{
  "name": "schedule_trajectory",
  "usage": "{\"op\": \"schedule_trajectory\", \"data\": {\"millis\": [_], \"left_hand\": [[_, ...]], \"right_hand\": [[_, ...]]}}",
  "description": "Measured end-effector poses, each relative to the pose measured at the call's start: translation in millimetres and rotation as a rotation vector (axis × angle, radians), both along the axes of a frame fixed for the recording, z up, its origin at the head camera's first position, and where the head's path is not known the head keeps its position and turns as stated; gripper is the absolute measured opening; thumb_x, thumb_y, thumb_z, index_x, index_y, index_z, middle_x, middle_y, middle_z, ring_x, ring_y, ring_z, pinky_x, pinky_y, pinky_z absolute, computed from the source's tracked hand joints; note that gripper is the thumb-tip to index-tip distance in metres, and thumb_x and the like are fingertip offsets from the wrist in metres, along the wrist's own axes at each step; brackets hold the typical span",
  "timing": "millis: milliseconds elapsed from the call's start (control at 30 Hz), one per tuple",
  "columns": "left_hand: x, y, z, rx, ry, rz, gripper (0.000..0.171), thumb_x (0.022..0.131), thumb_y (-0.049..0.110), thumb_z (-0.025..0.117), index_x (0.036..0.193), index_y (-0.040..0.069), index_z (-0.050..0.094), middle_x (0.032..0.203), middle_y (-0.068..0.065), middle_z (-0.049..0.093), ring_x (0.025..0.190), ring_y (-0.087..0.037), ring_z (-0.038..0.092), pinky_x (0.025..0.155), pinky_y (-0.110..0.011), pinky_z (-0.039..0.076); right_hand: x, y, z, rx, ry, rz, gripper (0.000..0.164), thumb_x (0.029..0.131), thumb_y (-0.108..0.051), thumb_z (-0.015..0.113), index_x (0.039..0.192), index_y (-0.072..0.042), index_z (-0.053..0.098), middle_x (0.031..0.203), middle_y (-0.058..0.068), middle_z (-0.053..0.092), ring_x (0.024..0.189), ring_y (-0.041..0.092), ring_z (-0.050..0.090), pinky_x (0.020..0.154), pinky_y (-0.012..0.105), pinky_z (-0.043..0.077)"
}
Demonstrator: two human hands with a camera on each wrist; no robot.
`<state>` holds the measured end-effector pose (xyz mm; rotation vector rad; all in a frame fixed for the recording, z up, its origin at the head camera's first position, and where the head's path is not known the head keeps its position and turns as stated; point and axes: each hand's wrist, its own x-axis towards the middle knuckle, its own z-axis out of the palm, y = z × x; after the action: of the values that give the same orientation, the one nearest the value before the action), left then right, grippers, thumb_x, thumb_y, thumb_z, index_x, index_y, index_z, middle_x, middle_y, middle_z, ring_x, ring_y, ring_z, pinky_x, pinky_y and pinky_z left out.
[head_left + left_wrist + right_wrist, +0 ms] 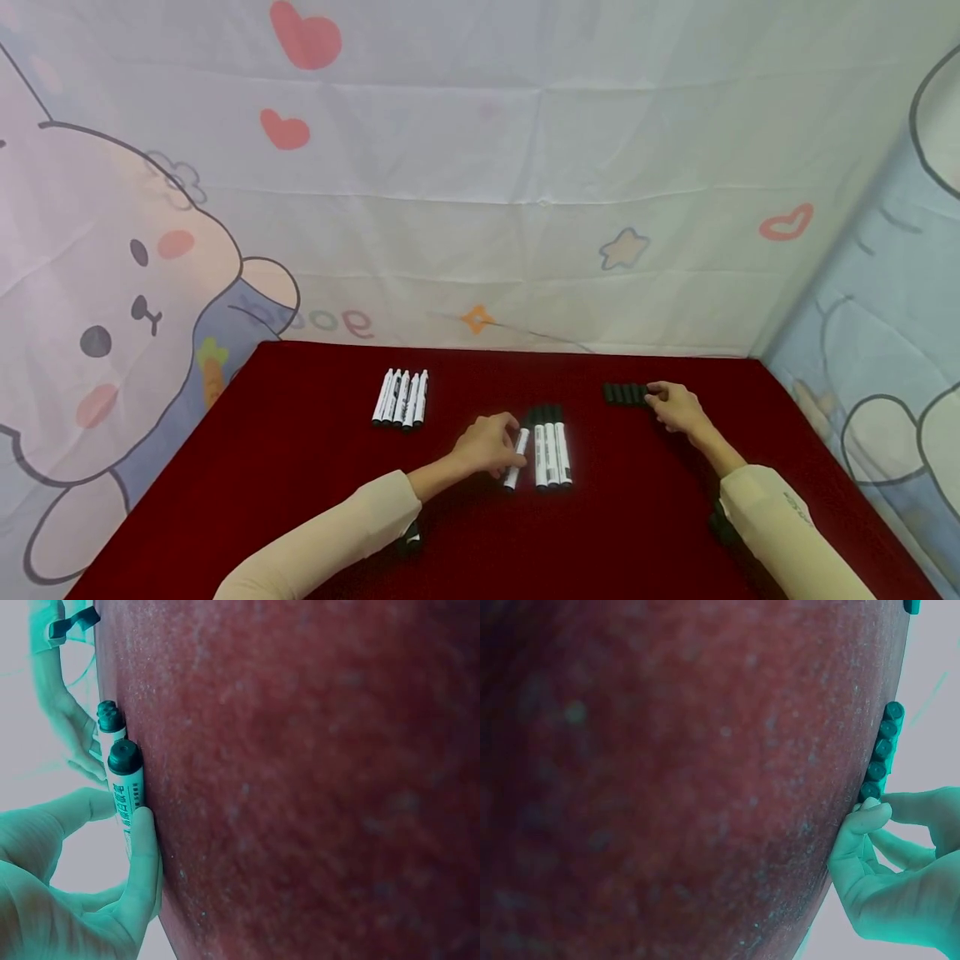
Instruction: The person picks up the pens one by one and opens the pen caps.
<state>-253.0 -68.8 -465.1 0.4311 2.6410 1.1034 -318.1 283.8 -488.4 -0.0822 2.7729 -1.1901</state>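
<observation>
Nearest, at lower centre, I have the left hand (484,445) pinching a white marker (513,475) just beside three capped markers (552,454). I judge the step as capping; the next move likely calls for a cap, brought across open red tabletop (607,458). Farther, right of centre, the right hand (677,408) pinches the end of the black cap row (622,394). Five markers (401,400) lie left, near the back edge.

The backdrop (480,167) reads "good", mirrored; print on a marker (127,791) and the right sleeve (783,521) is illegible.
</observation>
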Motion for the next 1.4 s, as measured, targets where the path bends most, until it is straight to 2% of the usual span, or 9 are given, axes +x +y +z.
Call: {"op": "schedule_trajectory", "data": {"millis": [167, 300, 533, 700, 800, 933, 1067, 1233, 1400], "left_hand": [[1.9, -7, 1.6, 0.000, -0.007, 0.015, 0.049, 0.081, 0.007, 0.080, 0.125, -0.004, 0.062, 0.086, -0.011, 0.074, 0.054, -0.016, 0.068, 0.049, -0.026, 0.057], [3.4, -18, 2.9, 0.029, -0.041, 0.024, 0.045, 0.082, 0.007, 0.076, 0.124, -0.004, 0.063, 0.090, -0.012, 0.075, 0.058, -0.018, 0.070, 0.051, -0.027, 0.058], [3.1, -43, 2.7, 0.112, -0.106, 0.029, 0.041, 0.084, 0.006, 0.071, 0.124, -0.002, 0.064, 0.091, -0.009, 0.073, 0.070, -0.012, 0.065, 0.060, -0.025, 0.057], [4.0, -60, 11.5, 0.208, -0.171, -0.009, 0.045, 0.088, 0.008, 0.069, 0.131, -0.004, 0.060, 0.094, -0.010, 0.072, 0.074, -0.015, 0.066, 0.067, -0.030, 0.059], [3.1, -66, 20.7, 0.263, -0.184, -0.027, 0.046, 0.091, 0.010, 0.067, 0.134, -0.005, 0.058, 0.097, -0.011, 0.071, 0.076, -0.017, 0.068, 0.070, -0.035, 0.062], [0.2, -68, 32.4, 0.306, -0.173, -0.030, 0.045, 0.093, 0.014, 0.066, 0.134, -0.002, 0.060, 0.100, -0.010, 0.070, 0.079, -0.016, 0.067, 0.073, -0.036, 0.061], [-1.0, -66, 38.6, 0.345, -0.166, -0.049, 0.038, 0.095, 0.015, 0.066, 0.131, 0.002, 0.063, 0.101, -0.007, 0.070, 0.079, -0.016, 0.066, 0.074, -0.036, 0.061], [-1.3, -59, 39.2, 0.398, -0.165, -0.076, 0.033, 0.096, 0.015, 0.067, 0.129, 0.008, 0.066, 0.100, -0.002, 0.069, 0.079, -0.014, 0.066, 0.073, -0.035, 0.060], [-1.1, -52, 36.8, 0.415, -0.149, -0.104, 0.033, 0.097, 0.015, 0.067, 0.129, 0.010, 0.066, 0.104, -0.005, 0.069, 0.079, -0.014, 0.066, 0.071, -0.034, 0.058]], "right_hand": [[2.9, 0, 1.5, -0.017, 0.010, 0.021, 0.047, 0.108, -0.012, 0.043, 0.148, 0.013, 0.039, 0.125, 0.035, 0.059, 0.076, 0.014, 0.060, 0.058, 0.026, 0.052], [7.6, 4, 3.9, -0.040, 0.025, 0.043, 0.047, 0.108, -0.010, 0.041, 0.148, 0.015, 0.036, 0.124, 0.037, 0.059, 0.075, 0.015, 0.062, 0.058, 0.028, 0.055], [17.6, 12, 8.3, -0.023, 0.064, 0.062, 0.044, 0.108, -0.013, 0.047, 0.141, 0.015, 0.044, 0.115, 0.034, 0.063, 0.075, 0.016, 0.064, 0.060, 0.031, 0.056], [24.6, 10, 13.1, -0.007, 0.084, 0.098, 0.040, 0.108, -0.015, 0.050, 0.137, 0.012, 0.051, 0.109, 0.029, 0.067, 0.073, 0.016, 0.064, 0.058, 0.030, 0.055], [29.1, 5, 18.1, 0.000, 0.092, 0.136, 0.039, 0.108, -0.016, 0.050, 0.136, 0.011, 0.053, 0.106, 0.025, 0.068, 0.073, 0.016, 0.063, 0.057, 0.028, 0.054], [34.8, -7, 25.6, -0.006, 0.111, 0.198, 0.036, 0.107, -0.015, 0.052, 0.134, 0.009, 0.057, 0.104, 0.021, 0.069, 0.071, 0.016, 0.061, 0.055, 0.027, 0.053], [39.7, -24, 31.3, -0.034, 0.110, 0.274, 0.034, 0.107, -0.015, 0.053, 0.131, 0.008, 0.061, 0.105, 0.020, 0.071, 0.070, 0.015, 0.060, 0.055, 0.026, 0.052], [47.1, -50, 38.5, -0.091, 0.057, 0.371, 0.035, 0.107, -0.019, 0.053, 0.130, 0.006, 0.062, 0.104, 0.019, 0.069, 0.072, 0.016, 0.059, 0.056, 0.025, 0.052], [53.9, -70, 42.2, -0.152, -0.014, 0.444, 0.037, 0.108, -0.024, 0.052, 0.133, 0.002, 0.062, 0.108, 0.021, 0.069, 0.076, 0.017, 0.060, 0.060, 0.025, 0.053]]}}
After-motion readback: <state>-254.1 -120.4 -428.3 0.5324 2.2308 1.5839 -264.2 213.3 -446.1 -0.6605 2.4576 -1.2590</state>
